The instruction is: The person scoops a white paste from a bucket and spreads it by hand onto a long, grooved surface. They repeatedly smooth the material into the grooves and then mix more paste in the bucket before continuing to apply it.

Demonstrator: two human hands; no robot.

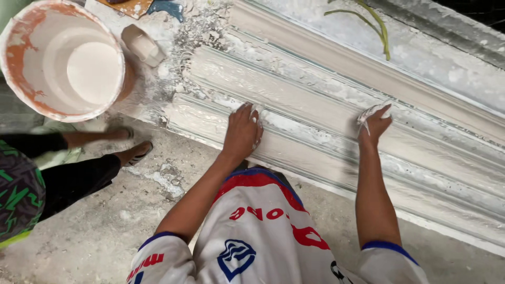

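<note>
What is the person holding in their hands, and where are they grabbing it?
The right hand pinches a small white wad by its lower end, in the fingertips. The left hand lies flat on the ridged white moulding; whether it holds anything cannot be told.

A white bucket (63, 59) with orange-stained walls stands at upper left, pale liquid inside. Just right of the bucket lies a small cream scoop (141, 45), with white plaster crumbs (197, 26) scattered beyond it. Below the bucket, another person's sandalled feet (134, 152) and dark trouser leg (73, 181) rest on the grey concrete floor (105, 231). Far right of the bucket, green stalks (376, 23) lie on a dusty ledge (421, 47).
</note>
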